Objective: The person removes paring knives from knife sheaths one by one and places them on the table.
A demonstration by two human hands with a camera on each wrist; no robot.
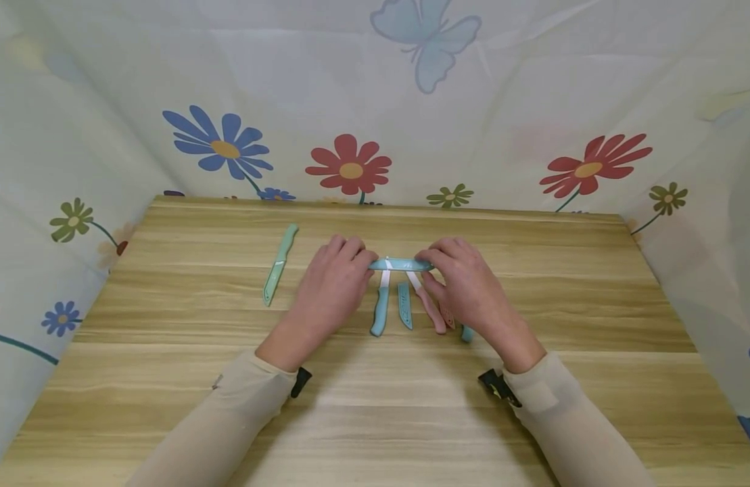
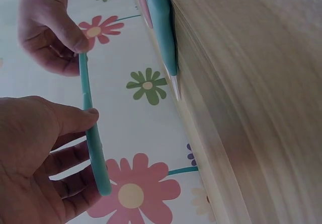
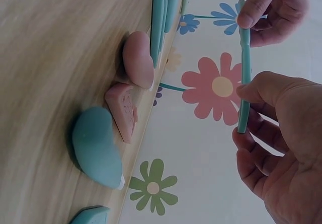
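Observation:
Both hands hold one light-blue paring knife in its sheath, level and raised above the table. My left hand pinches the handle end between thumb and fingers. At the other end, the thumb and fingers of my right hand grip the sheath. Below lie a blue-handled knife with a white blade, a loose blue sheath and a pink-handled knife. A pink sheath and another blue knife handle lie near the right hand, which partly covers them in the head view.
A green sheathed knife lies by itself left of the hands. One more blue piece shows at the lower edge of the right wrist view. The wood-grain table meets a flower-printed curtain at its back and sides.

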